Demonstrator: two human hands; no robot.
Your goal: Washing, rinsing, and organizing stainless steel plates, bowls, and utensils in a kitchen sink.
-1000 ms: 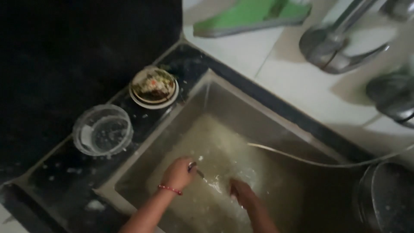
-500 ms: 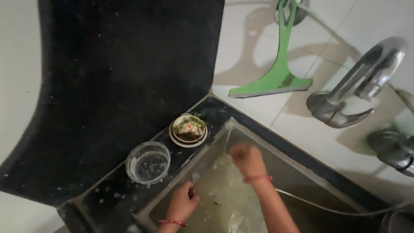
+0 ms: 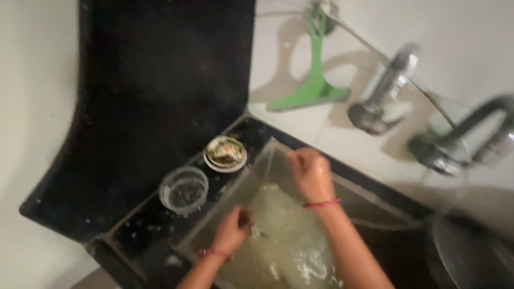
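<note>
Head view, sink (image 3: 375, 195) — both hands inside; left hand (image 3: 234, 231) low, right hand (image 3: 310, 172) raised

Your left hand (image 3: 234, 231) dips into the sink (image 3: 369, 195) near its left wall; your right hand (image 3: 310, 171) hovers at the far edge (both blurred).

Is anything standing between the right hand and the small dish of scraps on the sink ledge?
Nothing visible. The right hand is at the sink's far wall; the dish sits beyond the rim, with open space between.
</note>
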